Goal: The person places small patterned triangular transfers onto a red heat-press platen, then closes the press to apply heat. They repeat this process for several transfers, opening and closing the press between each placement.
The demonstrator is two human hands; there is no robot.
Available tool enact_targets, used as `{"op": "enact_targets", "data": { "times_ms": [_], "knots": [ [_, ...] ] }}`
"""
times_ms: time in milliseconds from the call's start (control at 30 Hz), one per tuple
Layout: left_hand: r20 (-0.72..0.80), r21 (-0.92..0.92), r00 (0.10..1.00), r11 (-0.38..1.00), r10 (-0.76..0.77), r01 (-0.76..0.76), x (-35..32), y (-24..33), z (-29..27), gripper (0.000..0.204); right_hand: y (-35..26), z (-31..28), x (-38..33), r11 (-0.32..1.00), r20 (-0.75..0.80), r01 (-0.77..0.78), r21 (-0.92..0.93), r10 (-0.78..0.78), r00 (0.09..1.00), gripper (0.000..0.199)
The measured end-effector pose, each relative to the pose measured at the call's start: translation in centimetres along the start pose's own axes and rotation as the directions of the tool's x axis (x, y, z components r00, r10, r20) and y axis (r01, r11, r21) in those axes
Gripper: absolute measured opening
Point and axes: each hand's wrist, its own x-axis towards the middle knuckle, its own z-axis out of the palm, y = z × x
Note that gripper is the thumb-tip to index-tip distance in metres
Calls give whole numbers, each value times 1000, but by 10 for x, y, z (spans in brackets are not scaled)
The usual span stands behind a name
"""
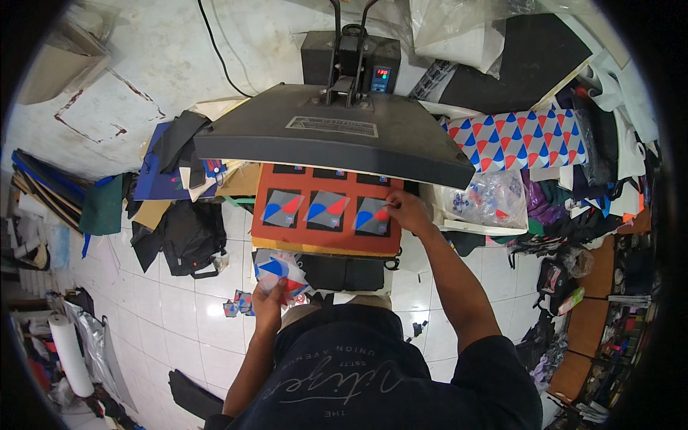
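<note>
left hand (269, 299) pinching fanned red-and-blue film sheets (276, 269), 7 o'clock off flat rust-orange pad (322, 239) | right hand (411, 213) at 3 o'clock, touching grey-red-blue film square (373, 217), can't tell if pinching tbh

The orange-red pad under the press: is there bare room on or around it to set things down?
On the pad, only slim strips: along its front edge and between the two rows of squares. Wider bare floor tiles lie left of the small scattered pieces, and right of the right forearm. It's crowded right of the press: patterned roll, box.
</note>
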Motion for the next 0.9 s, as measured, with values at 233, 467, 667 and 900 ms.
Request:
{"op": "enact_targets", "data": {
  "times_ms": [233, 467, 667, 900],
  "knots": [
    [-20, 50, 999, 998, -33, 34, -2, 4, 3, 21, 2, 0, -1, 1000, 0, -26, -19, 26, 1000, 27],
    [-17, 16, 1000, 1000, -22, 22, -1, -1, 4, 21, -6, -3, -4, 995, -44, -85, -51, 83, 996, 39],
    [-2, 20, 999, 998, -52, 52, -4, 3, 4, 20, 6, 1, -4, 995, -71, -94, -19, 92, 993, 43],
    [-16, 39, 999, 998, -40, 41, -3, 1, 3, 17, 0, 3, -8, 994, -105, -106, 3, 106, 989, 41]
  ]
}}
